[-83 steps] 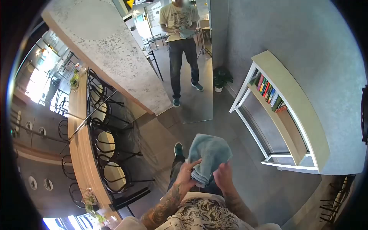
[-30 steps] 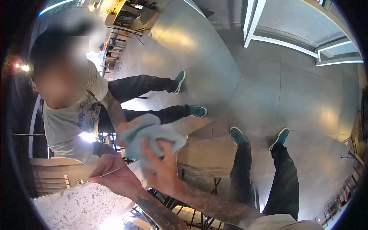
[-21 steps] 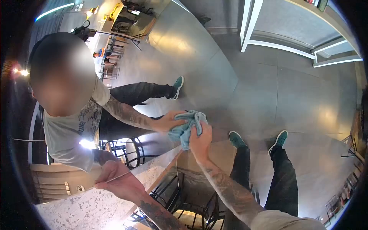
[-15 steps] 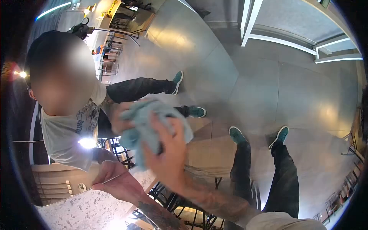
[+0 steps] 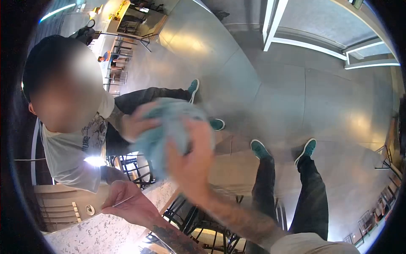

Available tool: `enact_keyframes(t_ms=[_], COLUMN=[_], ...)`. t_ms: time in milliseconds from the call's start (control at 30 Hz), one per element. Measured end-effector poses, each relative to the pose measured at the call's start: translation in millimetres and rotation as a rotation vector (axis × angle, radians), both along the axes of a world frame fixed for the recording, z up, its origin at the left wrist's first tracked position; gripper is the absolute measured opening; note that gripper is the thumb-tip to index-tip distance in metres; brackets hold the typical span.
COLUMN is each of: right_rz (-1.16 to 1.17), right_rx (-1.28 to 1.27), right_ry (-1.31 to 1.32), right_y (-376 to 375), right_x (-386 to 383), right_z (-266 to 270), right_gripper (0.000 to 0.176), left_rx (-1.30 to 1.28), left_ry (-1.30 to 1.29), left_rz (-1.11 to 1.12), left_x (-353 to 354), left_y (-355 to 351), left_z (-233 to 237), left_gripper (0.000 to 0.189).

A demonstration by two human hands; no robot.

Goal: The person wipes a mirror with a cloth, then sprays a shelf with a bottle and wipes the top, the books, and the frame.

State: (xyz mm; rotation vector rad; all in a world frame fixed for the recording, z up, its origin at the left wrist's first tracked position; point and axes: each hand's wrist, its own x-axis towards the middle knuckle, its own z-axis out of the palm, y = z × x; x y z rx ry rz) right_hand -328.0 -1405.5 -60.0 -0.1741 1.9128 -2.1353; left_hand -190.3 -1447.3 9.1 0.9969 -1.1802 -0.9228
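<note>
A light blue-green cloth (image 5: 163,142) is bunched in my right hand (image 5: 195,158), which presses it against a mirror. Hand and cloth are blurred by motion. In the mirror, the reflected hand and cloth meet the real ones, so their borders are hard to separate. My left hand (image 5: 137,207), at the lower left, has its fingers closed round the mirror's thin edge (image 5: 122,201). The tattooed left forearm (image 5: 175,238) reaches up from the bottom of the view.
The mirror's reflection shows a person in a pale T-shirt (image 5: 69,156) and cap. A white speckled tabletop (image 5: 99,230) lies below my left hand. Dark wire chairs (image 5: 211,228) stand beside it. A white metal frame (image 5: 311,48) stands at upper right on the grey tiled floor (image 5: 279,99).
My right hand and the cloth have shifted slightly over the mirror and look more blurred. My left hand keeps its grip on the edge. The whole view has moved a little.
</note>
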Motion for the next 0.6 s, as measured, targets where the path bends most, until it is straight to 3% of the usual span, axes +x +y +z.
enact_keyframes(t_ms=[33, 67, 100, 200, 267, 300, 333, 400, 467, 500, 533, 567, 600], right_rz=[0.018, 0.182, 0.286, 0.246, 0.184, 0.224, 0.102, 0.129, 0.198, 0.223, 0.246, 0.264, 0.341], right_rx=[-0.075, -0.088, -0.378, -0.292, -0.148, -0.170, -0.605, -0.630, -0.499, -0.432, -0.369, -0.305, -0.519], right_ry=[0.120, 0.076, -0.075, 0.051, 0.103, -0.316, -0.811, -1.042, -0.901, -0.834, -0.767, -0.703, -0.891], right_y=[-10, -10, -15, -18, 4, 26, 45, 96, 128, 142, 156, 169, 185], right_x=[-1, -3, 0, -3, -25, -36, -42, -58, -53, -51, -48, -49, -56], right_z=[32, 74, 97, 77, 24, 13, -4, -22, -22, -20, -20, -21, -35], right_gripper=[0.056, 0.065, 0.070, 0.067, 0.053, 0.042, 0.036, 0.036, 0.039, 0.041, 0.043, 0.045, 0.054], left_rx=[0.115, 0.221, 0.202, 0.075, 0.046, 0.034, 0.028, 0.034, 0.016, 0.097, 0.097, 0.303, 0.489], left_ry=[0.092, 0.196, 0.190, 0.088, 0.087, 0.107, 0.120, 0.179, 0.252, 0.162, 0.167, 0.102, 0.183], left_rz=[0.073, 0.150, 0.136, 0.007, -0.041, -0.076, -0.115, -0.223, -0.298, 0.165, 0.166, 0.172, 0.043], left_x=[7, 14, 14, 11, 14, 18, 20, 24, 20, -5, -9, -7, -10], left_y=[1, 2, 2, -1, -2, -4, -8, -3, 7, 26, 46, 68, 87], left_z=[-2, -3, -4, -2, -4, -6, -9, -11, -13, -11, -18, -27, -33], left_gripper=[0.057, 0.063, 0.063, 0.065, 0.066, 0.067, 0.068, 0.069, 0.070, 0.080, 0.080, 0.086, 0.091])
